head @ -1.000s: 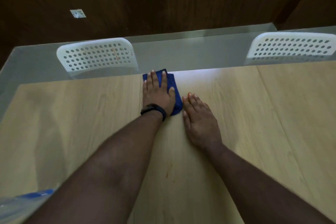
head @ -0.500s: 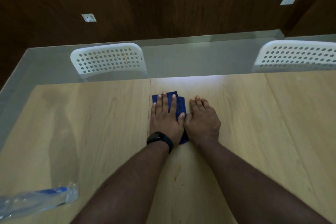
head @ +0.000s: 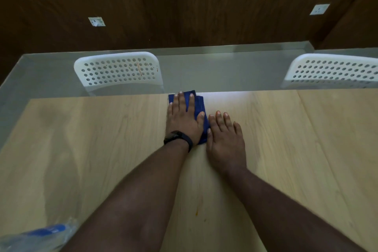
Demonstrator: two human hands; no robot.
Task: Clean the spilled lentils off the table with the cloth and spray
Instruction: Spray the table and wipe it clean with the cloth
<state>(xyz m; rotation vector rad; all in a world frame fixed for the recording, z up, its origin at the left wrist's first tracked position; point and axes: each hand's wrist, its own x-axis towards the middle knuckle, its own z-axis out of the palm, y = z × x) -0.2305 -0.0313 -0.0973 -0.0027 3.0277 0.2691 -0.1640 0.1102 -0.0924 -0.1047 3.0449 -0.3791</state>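
while the left hand (head: 183, 119) presses flat, fingers straight, on the cloth (head: 199, 102) at the desk's (head: 102, 149) far edge, the right hand (head: 226, 139) lies flat just beside the cloth, fingers straight.

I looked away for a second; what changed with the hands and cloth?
The left hand pushed the blue cloth back out to the table's far edge after drawing it nearer. The right hand trails flat beside it. Both palms stayed flat; the spray bottle stayed untouched.
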